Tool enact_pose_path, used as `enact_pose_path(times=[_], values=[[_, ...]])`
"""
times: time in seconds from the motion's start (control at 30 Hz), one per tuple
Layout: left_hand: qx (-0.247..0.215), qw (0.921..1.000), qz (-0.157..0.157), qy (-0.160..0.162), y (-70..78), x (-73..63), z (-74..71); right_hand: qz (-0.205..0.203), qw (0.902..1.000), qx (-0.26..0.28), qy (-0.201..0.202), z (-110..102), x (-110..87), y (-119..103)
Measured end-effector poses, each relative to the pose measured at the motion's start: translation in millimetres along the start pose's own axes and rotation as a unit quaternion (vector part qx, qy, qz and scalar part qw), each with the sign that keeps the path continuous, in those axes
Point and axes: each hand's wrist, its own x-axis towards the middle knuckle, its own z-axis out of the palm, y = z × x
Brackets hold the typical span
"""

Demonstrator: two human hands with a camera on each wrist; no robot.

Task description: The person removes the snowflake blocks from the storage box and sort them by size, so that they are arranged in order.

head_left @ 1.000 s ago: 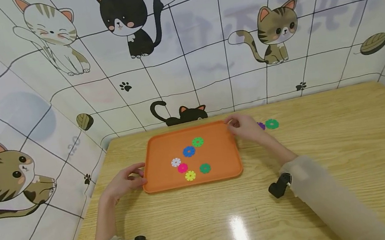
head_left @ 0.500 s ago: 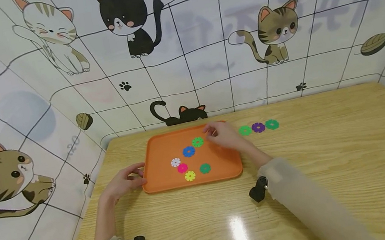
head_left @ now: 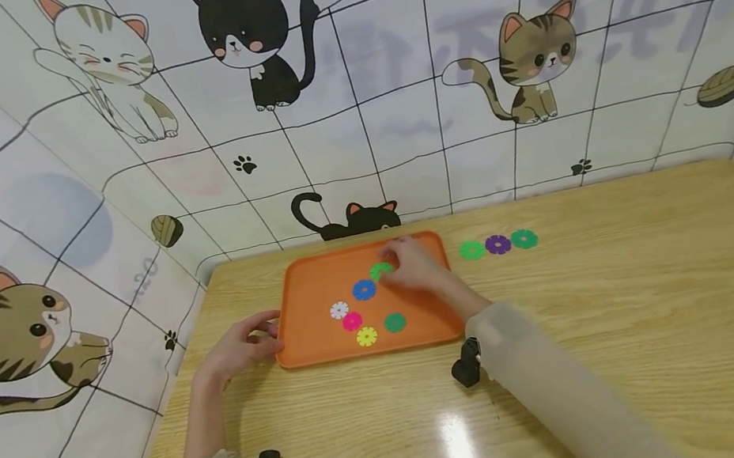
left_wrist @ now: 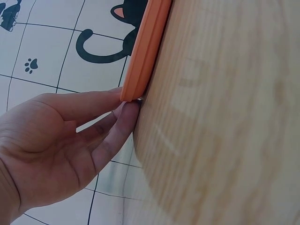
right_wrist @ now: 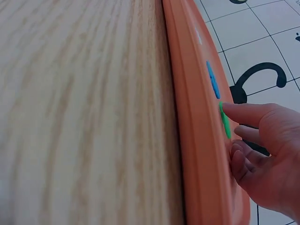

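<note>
Thumb and fingers of my left hand (head_left: 235, 352) pinch the left rim of an orange tray (left_wrist: 143, 51), one on each side of the rim. Over the back right part of the tray, my right hand (head_left: 416, 265) reaches to a light green notched plastic disc (head_left: 380, 268), partly covered by its fingers. In the right wrist view the thumb is right at the end of this green disc (right_wrist: 225, 119), with a gap between thumb and forefinger. Nearby on the tray lie a blue disc (head_left: 364, 289), a white one (head_left: 339, 310), a pink one (head_left: 351, 321), a yellow one (head_left: 366, 336) and a dark green one (head_left: 395, 322).
Right of the tray, a light green disc (head_left: 473, 250), a purple disc (head_left: 498, 244) and a teal disc (head_left: 523, 239) form a row on the wooden table (head_left: 640, 314). A wall (head_left: 399, 160) with cat drawings stands behind the table.
My right hand has moved left from the tray's right rim to the light green disc, uncovering the left end of the row on the table. The left hand has stayed at the rim.
</note>
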Motion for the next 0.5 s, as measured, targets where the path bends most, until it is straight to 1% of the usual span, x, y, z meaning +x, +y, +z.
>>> enact_pose_path(times=[0.17, 0.27, 0.5], values=[[0.006, 1.0000, -0.001, 0.003, -0.2, 0.3, 1.0, 0.002, 0.9998, -0.015, -0.013, 1.0, 0.1, -1.8], [0.001, 1.0000, -0.001, 0.002, 0.2, 0.3, 2.0, 0.003, 0.9998, -0.009, -0.017, 0.9, 0.0, -2.5], [-0.005, 0.9999, 0.007, -0.005, 1.7, -0.8, 1.6, 0.022, 0.9993, 0.008, -0.030, -1.3, -2.4, -4.6]])
